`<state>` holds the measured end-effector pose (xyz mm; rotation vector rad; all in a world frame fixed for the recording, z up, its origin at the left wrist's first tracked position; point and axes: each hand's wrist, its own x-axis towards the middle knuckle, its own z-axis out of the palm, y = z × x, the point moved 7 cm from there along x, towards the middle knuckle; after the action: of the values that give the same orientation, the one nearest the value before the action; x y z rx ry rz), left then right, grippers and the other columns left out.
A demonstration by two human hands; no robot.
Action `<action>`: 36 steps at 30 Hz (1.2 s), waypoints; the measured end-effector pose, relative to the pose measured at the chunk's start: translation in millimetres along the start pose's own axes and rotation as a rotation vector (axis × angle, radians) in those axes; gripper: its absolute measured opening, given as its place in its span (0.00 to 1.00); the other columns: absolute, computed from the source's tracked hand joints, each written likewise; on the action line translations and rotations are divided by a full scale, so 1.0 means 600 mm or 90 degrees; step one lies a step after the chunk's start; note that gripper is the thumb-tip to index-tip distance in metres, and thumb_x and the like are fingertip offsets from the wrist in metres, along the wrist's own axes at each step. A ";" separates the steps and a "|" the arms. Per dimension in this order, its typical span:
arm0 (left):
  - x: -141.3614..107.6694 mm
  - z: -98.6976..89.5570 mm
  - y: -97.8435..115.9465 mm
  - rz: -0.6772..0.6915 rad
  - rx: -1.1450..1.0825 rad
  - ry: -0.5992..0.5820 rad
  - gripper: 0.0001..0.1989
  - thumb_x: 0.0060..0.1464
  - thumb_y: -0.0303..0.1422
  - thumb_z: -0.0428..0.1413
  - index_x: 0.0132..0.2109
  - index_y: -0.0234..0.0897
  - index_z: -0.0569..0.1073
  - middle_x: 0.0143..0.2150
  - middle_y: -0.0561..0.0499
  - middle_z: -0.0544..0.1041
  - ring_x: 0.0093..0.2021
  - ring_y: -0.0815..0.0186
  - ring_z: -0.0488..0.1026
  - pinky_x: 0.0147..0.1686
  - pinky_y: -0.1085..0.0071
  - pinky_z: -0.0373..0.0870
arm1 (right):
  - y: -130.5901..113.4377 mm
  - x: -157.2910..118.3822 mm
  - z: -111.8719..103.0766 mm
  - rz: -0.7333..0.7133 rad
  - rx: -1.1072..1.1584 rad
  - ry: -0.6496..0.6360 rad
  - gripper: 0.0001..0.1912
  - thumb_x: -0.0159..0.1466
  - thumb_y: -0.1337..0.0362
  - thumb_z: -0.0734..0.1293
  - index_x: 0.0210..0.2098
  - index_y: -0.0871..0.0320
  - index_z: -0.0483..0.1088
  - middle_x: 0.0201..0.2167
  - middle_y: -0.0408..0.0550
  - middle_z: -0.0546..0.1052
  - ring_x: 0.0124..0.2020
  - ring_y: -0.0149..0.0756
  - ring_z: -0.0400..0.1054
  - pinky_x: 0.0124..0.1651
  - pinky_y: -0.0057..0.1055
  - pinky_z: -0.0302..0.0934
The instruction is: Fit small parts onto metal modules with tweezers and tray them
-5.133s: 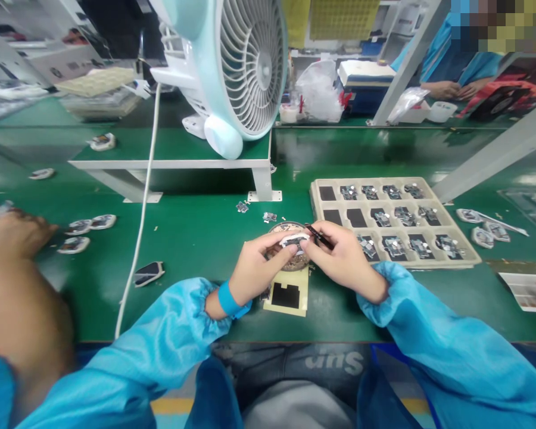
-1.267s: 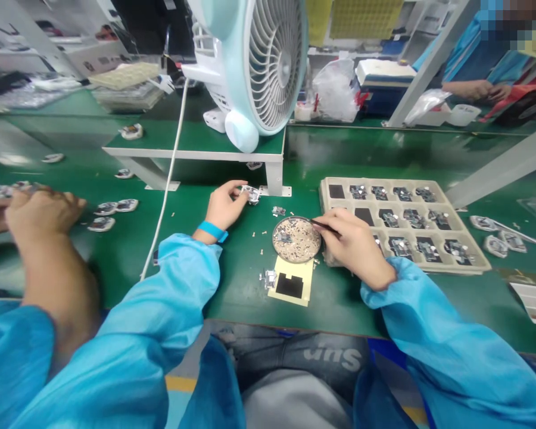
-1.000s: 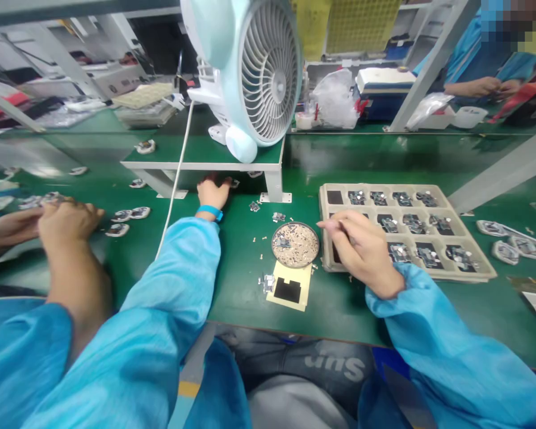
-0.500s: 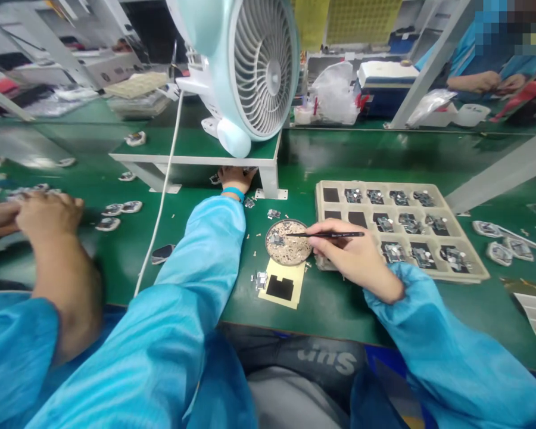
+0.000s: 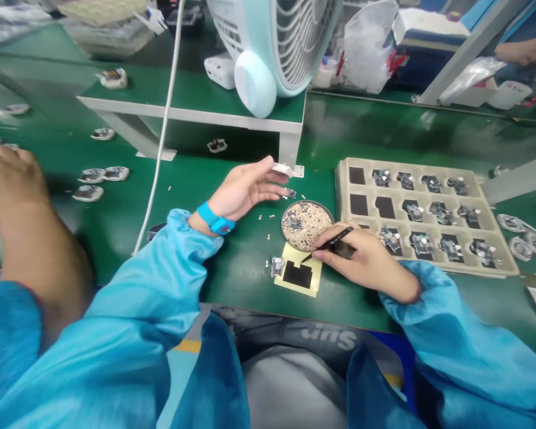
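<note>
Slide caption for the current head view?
Left hand holds a white part; right hand holds black tool, tip over yellow card.

A white-framed green shelf point(image 5: 223, 121) stands on the glossy green workbench point(image 5: 245, 265).

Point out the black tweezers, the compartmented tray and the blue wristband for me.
Black tweezers point(image 5: 337, 237), head view: on the shaft.
Compartmented tray point(image 5: 344, 186), head view: on the left rim.
Blue wristband point(image 5: 215, 218), head view: middle of the band.

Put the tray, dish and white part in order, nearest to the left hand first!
In the head view, from the left hand:
1. White part, held at its fingertips.
2. Dish, just to its right.
3. Tray, farther right, past the dish.
</note>
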<state>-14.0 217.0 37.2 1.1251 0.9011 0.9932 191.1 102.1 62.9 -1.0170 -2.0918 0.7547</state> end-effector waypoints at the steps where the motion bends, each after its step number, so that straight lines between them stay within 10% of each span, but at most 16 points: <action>1: -0.011 0.020 0.000 -0.041 -0.018 -0.042 0.25 0.62 0.51 0.57 0.50 0.32 0.80 0.44 0.39 0.82 0.37 0.60 0.82 0.35 0.68 0.79 | -0.001 0.000 -0.001 -0.007 -0.002 0.001 0.05 0.65 0.62 0.74 0.40 0.54 0.78 0.38 0.46 0.83 0.42 0.38 0.77 0.49 0.38 0.71; 8: -0.066 0.096 -0.019 -0.095 0.025 -0.141 0.18 0.63 0.43 0.57 0.51 0.35 0.80 0.38 0.43 0.81 0.26 0.65 0.77 0.19 0.72 0.69 | 0.002 -0.001 0.000 -0.009 0.004 -0.013 0.05 0.64 0.65 0.74 0.40 0.55 0.77 0.37 0.46 0.82 0.41 0.38 0.77 0.48 0.40 0.70; 17: -0.068 0.103 -0.054 -0.044 0.134 -0.101 0.07 0.55 0.30 0.61 0.42 0.36 0.75 0.30 0.51 0.76 0.25 0.69 0.73 0.20 0.73 0.75 | 0.002 -0.001 -0.005 0.018 0.068 -0.016 0.04 0.64 0.67 0.74 0.39 0.55 0.77 0.37 0.47 0.82 0.40 0.38 0.76 0.48 0.40 0.71; 26: -0.069 0.105 -0.069 -0.053 0.163 -0.093 0.10 0.53 0.29 0.63 0.44 0.36 0.76 0.30 0.51 0.79 0.23 0.69 0.75 0.22 0.73 0.77 | -0.004 -0.003 -0.072 -0.072 0.051 0.286 0.07 0.62 0.69 0.74 0.38 0.52 0.75 0.34 0.48 0.82 0.39 0.43 0.78 0.43 0.45 0.73; 36: -0.066 0.102 -0.078 -0.062 0.157 -0.100 0.11 0.54 0.27 0.60 0.45 0.35 0.75 0.32 0.50 0.80 0.23 0.69 0.76 0.22 0.74 0.78 | -0.005 0.000 -0.054 -0.119 -0.065 0.233 0.10 0.62 0.71 0.73 0.41 0.50 0.77 0.38 0.46 0.84 0.40 0.43 0.78 0.46 0.46 0.71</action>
<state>39.1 155.6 7.1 1.3333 0.9589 0.7176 215.2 106.9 84.5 -0.9192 -1.8850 0.3409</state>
